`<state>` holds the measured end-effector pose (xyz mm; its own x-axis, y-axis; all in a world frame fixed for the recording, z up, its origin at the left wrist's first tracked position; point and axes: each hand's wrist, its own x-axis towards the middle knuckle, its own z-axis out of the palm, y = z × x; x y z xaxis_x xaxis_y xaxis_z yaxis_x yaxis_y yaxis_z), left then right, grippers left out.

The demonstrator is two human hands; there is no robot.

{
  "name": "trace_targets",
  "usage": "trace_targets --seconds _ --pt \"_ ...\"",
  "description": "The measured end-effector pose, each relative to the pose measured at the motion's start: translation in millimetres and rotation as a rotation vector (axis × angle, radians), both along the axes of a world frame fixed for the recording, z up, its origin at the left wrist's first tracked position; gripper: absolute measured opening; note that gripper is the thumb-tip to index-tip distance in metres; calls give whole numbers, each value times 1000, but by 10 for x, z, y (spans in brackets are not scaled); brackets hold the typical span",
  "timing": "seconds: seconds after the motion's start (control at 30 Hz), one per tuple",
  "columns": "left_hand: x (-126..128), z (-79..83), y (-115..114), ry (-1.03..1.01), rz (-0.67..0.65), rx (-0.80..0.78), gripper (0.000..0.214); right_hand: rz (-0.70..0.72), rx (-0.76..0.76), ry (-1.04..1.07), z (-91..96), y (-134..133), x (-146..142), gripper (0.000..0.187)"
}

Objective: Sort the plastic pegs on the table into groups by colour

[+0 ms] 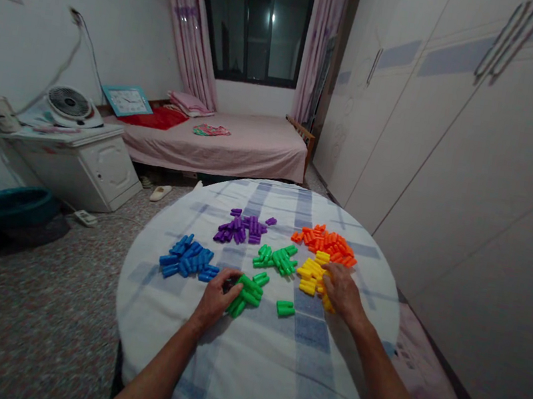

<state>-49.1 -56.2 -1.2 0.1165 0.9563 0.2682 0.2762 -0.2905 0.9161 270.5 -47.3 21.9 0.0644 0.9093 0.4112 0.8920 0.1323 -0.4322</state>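
My left hand (216, 298) curls its thumb and fingers against the left side of a near pile of green plastic tube-like pieces (249, 293), gripping at its edge. My right hand (343, 288) reaches in from the right, its bent fingers closed on the right edge of the yellow plastic piece pile (311, 273); its fingertips are partly hidden. Another green pile (278, 259) lies between the hands, farther back. One separate green piece (285, 308) rests nearer me, between both hands.
On the round table with a checked cloth (264, 374) are blue pieces (189, 258) at left, purple pieces (240, 228) at the back and orange pieces (325, 242) back right. Beyond stand a bed (254, 150), a white cabinet (109, 168) and wardrobes (455, 155).
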Motion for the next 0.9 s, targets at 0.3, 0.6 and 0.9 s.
trace_targets --seconds 0.3,0.6,0.9 --pt "41 -8 -92 328 2 200 35 236 87 194 -132 -487 -829 30" --pt "77 -55 -214 591 -226 115 97 258 -48 605 -335 -374 -1280 36" --pt "346 96 295 656 -205 233 74 -10 432 397 -123 351 -678 31"
